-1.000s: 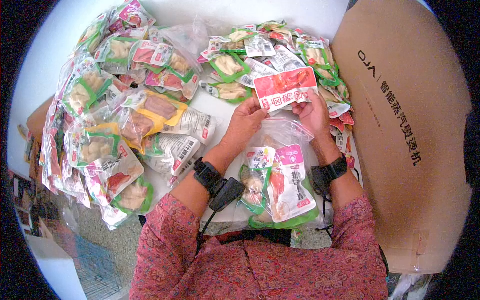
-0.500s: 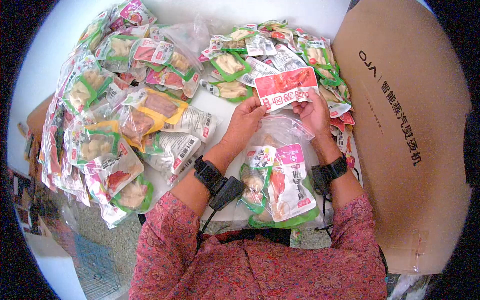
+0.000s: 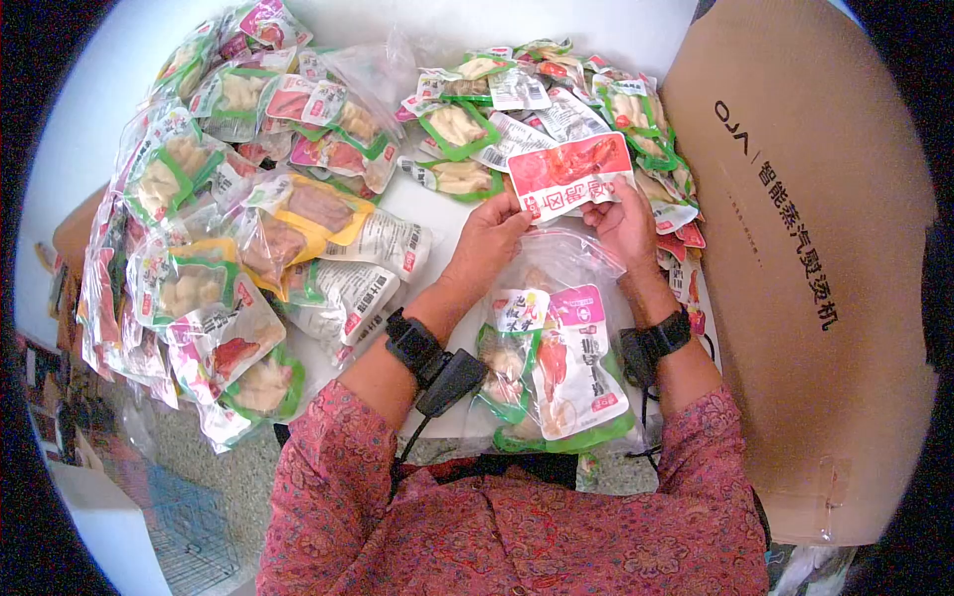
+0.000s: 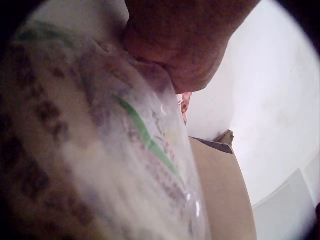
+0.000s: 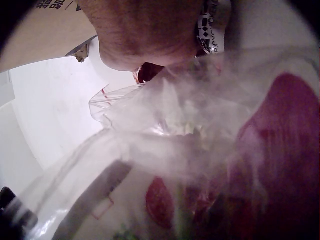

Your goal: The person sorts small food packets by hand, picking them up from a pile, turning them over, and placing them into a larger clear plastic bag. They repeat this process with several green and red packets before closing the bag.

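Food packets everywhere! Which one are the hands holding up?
The red-and-white packet, held at its near edge by the left hand and right hand. The others lie in the clear bag, the left heap or the right heap.

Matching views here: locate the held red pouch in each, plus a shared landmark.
Head: red pouch, above and right of centre.
Left wrist: perhaps the red sliver just right of centre.
Right wrist: perhaps the dark red bit above centre.
Landmark: box; head right, left wrist lower right, right wrist upper left.
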`<state>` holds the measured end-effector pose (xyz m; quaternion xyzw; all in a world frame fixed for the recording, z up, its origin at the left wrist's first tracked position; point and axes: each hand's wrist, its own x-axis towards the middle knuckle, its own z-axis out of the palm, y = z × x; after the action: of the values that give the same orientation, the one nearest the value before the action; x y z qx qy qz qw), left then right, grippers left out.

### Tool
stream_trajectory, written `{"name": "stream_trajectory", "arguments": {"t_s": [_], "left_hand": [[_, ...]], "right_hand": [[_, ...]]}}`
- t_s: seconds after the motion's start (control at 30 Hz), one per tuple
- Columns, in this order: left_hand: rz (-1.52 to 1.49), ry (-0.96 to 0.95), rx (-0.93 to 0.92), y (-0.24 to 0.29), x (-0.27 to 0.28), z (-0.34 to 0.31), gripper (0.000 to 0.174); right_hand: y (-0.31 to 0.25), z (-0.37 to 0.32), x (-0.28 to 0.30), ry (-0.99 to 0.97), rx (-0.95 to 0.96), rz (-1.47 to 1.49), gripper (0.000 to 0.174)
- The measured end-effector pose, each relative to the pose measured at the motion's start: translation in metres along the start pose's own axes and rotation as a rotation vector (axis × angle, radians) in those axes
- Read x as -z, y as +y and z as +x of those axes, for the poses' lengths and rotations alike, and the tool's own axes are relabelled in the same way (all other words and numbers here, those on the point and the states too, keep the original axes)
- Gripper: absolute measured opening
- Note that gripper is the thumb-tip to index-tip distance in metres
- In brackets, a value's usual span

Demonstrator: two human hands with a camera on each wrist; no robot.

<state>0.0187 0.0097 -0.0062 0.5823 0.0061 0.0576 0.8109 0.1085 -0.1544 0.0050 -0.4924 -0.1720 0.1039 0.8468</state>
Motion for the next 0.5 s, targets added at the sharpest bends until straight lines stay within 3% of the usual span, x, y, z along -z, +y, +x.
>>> {"name": "stream_trajectory", "arguments": {"t_s": [0.5], "left_hand": [[0.027, -0.004, 0.004, -0.0009, 0.0008, 0.0008, 0.005]], "right_hand": [[-0.0012, -0.0002, -0.0013, 0.01, 0.002, -0.005, 0.027]]}}
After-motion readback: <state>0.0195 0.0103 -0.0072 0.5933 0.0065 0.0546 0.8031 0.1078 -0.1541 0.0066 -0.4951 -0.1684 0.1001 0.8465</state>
